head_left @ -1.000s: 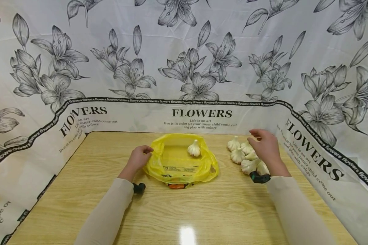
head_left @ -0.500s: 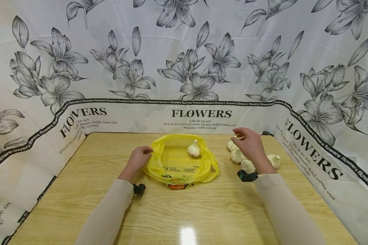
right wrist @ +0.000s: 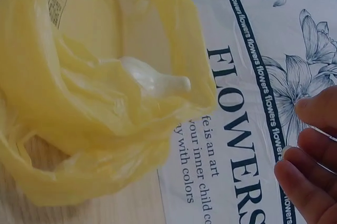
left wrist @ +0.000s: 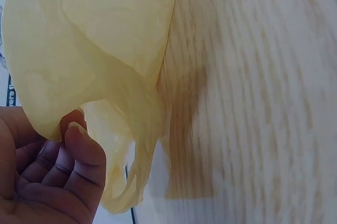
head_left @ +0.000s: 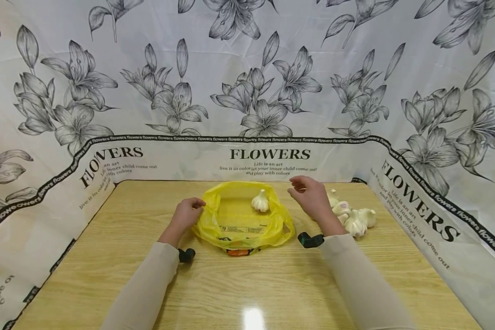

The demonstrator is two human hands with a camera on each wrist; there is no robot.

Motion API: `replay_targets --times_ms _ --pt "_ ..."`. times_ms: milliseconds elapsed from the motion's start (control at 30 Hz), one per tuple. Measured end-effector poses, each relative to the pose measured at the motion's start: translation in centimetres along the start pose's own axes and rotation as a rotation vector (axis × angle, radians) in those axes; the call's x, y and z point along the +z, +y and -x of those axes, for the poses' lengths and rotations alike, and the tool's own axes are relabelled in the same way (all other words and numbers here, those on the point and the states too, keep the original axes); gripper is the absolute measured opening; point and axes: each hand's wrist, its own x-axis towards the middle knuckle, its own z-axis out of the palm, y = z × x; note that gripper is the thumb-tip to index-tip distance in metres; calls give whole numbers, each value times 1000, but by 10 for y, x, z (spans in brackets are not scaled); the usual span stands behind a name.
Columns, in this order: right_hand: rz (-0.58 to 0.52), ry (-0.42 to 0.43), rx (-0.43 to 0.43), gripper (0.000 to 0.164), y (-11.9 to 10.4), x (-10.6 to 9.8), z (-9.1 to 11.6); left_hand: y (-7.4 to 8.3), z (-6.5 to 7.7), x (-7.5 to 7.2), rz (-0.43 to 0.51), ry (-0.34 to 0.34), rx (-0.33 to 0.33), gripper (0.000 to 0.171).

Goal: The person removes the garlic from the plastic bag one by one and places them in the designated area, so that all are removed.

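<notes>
A yellow plastic bag (head_left: 231,188) lies on the table with its mouth spread toward me. My left hand (head_left: 185,213) pinches its left rim between thumb and finger, as the left wrist view shows on the bag (left wrist: 105,18) up close. Inside, near the right wall, sits one garlic bulb (head_left: 260,200); in the right wrist view, the bag partly covers this bulb (right wrist: 152,79). Just right of the bag, my right hand (head_left: 311,197) hovers with bent, parted fingers and nothing visible between them. Several loose garlic bulbs (head_left: 356,224) lie behind it, some hidden by the hand.
White cloth walls (head_left: 268,114) printed with lilies and lettering enclose the back and both sides. The wooden table (head_left: 227,293) extends toward me. A black wrist mount (head_left: 310,239) sticks out from the right sleeve, another (head_left: 186,255) from the left.
My right hand has moved left from over the garlic pile to beside the bag, uncovering bulbs on the right. My left hand has stayed at the rim.
</notes>
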Motion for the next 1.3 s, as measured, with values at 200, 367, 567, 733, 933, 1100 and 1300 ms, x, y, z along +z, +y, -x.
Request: replay_targets --times_ms 200,367,567,733,933,1100,1300 --pt "-47 49 -2 29 -10 18 -1 0 1 1 5 -8 -1 22" --pt "-70 76 24 26 -15 35 -2 2 0 0 10 -6 1 22" --pt "-87 49 71 29 -20 51 -1 2 -1 0 7 -11 -5 22" --pt "-116 37 93 32 -25 62 -1 1 -1 -1 9 -11 1 21" --pt "-143 29 114 34 -29 71 -2 0 -1 0 7 -16 3 21" --pt "-101 -2 132 36 -31 76 -4 0 -2 0 0 -20 2 21" --pt "-102 -24 161 41 -31 81 -6 0 -3 2 13 -27 -17 20"
